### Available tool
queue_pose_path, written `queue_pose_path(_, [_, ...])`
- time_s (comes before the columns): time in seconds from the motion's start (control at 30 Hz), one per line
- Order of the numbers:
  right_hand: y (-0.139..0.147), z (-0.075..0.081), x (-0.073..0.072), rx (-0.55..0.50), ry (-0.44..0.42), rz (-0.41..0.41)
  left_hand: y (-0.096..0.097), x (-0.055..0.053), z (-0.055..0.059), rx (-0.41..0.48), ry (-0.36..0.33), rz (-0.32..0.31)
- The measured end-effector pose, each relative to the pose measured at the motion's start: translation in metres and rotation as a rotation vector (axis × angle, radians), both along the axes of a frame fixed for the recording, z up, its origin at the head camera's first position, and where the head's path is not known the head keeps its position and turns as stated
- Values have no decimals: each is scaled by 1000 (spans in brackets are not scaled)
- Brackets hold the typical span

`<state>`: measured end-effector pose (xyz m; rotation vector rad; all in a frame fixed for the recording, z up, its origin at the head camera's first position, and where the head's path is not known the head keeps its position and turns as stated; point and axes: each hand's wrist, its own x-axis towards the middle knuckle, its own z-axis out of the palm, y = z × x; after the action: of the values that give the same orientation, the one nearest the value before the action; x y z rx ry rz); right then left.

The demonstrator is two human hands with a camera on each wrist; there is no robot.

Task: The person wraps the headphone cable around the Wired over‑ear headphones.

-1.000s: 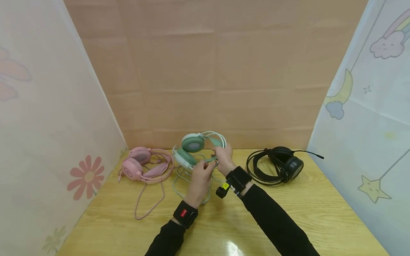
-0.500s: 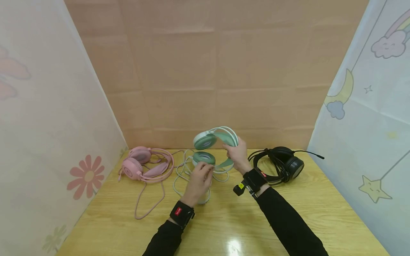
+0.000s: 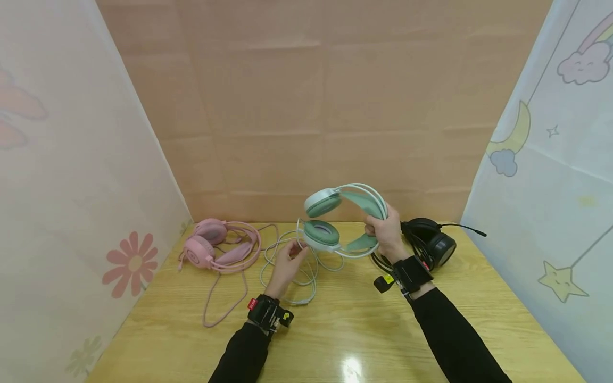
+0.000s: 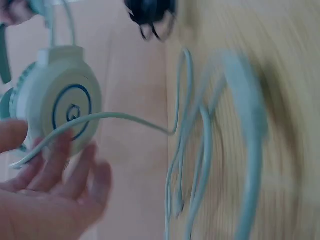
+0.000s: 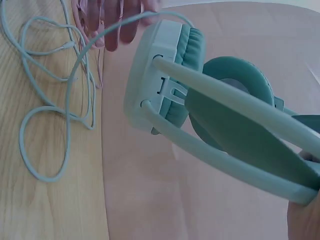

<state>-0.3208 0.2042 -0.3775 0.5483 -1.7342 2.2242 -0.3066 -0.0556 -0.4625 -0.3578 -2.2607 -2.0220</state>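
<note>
My right hand point(image 3: 389, 234) grips the headband of a pair of mint-green and white headphones point(image 3: 322, 233), held up off the table with both ear cups to the left. In the right wrist view the twin headband tubes point(image 5: 235, 92) run toward that hand at the right edge. My left hand point(image 3: 286, 266) is just below and left of the lower ear cup. Its fingers are loosely extended, and the pale green cable point(image 4: 120, 116) from the headphones lies across them, with the thumb apart from it in the left wrist view. More of this cable lies looped on the table.
Pink headphones point(image 3: 198, 251) with a pink cord lie on the table at the left. Black headphones point(image 3: 440, 247) with a boom microphone and bundled cable lie at the right, partly behind my right hand. A tan backdrop point(image 3: 321, 106) rises behind the wooden table point(image 3: 335, 340).
My right hand has moved right and slightly up, carrying the green headphones off the table. My left hand has let go near the lower ear cup and shifted left to the cable.
</note>
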Motion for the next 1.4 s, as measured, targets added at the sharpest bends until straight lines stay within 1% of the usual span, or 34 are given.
queue_pose_path(0.07, [2,-3,1,24,16,-23,1,0,0,76,-32,-50])
queue_pose_path(0.13, [2,-5,2,48,32,-58,2,1,1,153,-44,-75])
queue_pose_path(0.23, [1,-7,3,77,59,-105,3,2,7,199,-21,-104])
queue_pose_path(0.27, [1,-7,4,81,67,-120,4,2,10,211,-13,-126])
queue_pose_path(0.37, [-3,-6,5,59,82,-152,9,5,22,180,20,-179])
queue_pose_path(0.47, [-6,-4,5,18,99,-160,14,12,38,130,56,-217])
queue_pose_path(0.53, [-8,-2,5,-15,110,-159,18,17,45,90,85,-210])
queue_pose_path(0.6, [-9,-1,5,-51,119,-155,21,21,50,49,114,-196])
queue_pose_path(0.67, [-10,0,4,-75,123,-158,25,21,49,22,128,-188])
queue_pose_path(0.73, [-10,0,5,-103,115,-161,29,19,43,5,139,-177])
queue_pose_path(0.83, [-9,2,6,-130,86,-154,35,12,33,0,153,-177])
queue_pose_path(0.9, [-8,4,9,-131,65,-153,37,8,29,3,162,-174])
queue_pose_path(0.97, [-7,7,13,-102,53,-170,36,8,26,-10,171,-163])
queue_pose_path(1.0, [-7,9,16,-65,58,-193,36,7,26,-29,179,-146])
queue_pose_path(1.07, [-7,14,21,40,92,-258,33,7,26,-100,209,-99])
queue_pose_path(1.13, [-7,19,26,148,135,-323,30,6,28,-198,248,-47])
queue_pose_path(1.2, [-7,22,30,249,182,-371,29,4,31,-312,295,-11])
queue_pose_path(1.23, [-8,23,31,289,199,-381,28,4,32,-364,319,-12])
queue_pose_path(1.3, [-8,24,33,349,216,-379,28,2,37,-456,353,-36])
queue_pose_path(1.4, [-9,25,35,437,230,-351,28,0,48,-590,425,-87])
